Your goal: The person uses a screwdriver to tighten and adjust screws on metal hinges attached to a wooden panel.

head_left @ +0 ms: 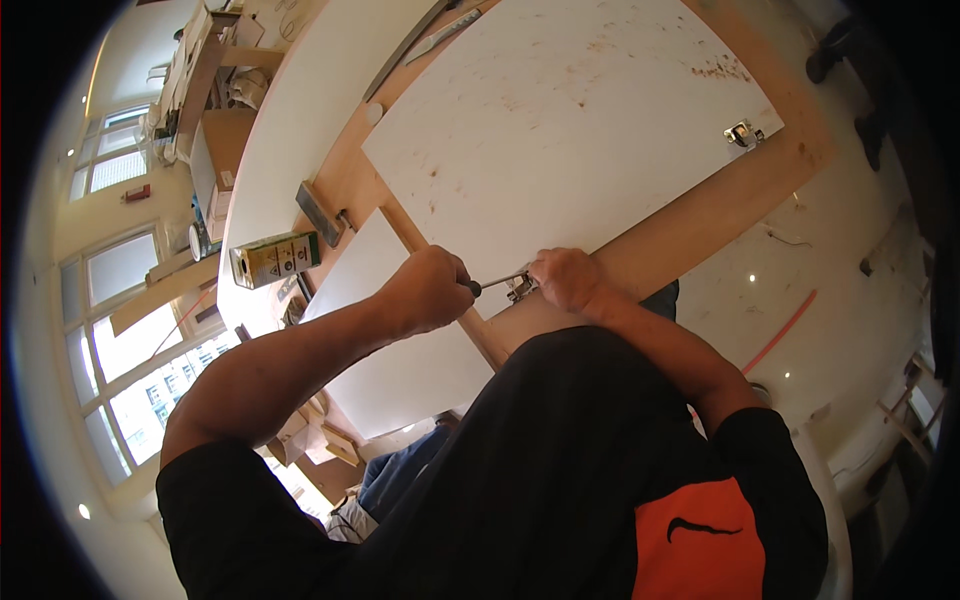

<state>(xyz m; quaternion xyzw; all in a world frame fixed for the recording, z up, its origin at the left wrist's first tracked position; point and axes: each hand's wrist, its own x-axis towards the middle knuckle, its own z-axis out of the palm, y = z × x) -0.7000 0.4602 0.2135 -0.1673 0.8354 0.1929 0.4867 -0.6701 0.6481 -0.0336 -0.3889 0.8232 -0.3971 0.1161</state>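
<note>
The metal hinge [521, 288] sits at the near edge of the large white panel [560, 130], between the two hands. A screwdriver [500, 281] reaches it from the left; its tip is hidden by the right grip [568, 280], whose fingers bunch at the shaft's end, though I cannot tell what they pinch. The left grip [430, 290] is curled firmly around the handle. The shaft looks low, so good work here likely means lining it up with the screw axis, pressing steadily and keeping fingertips clear of a slip. Beyond, a second hinge [742, 134] lies near the panel's far right corner, above the brown worktop [700, 205].
</note>
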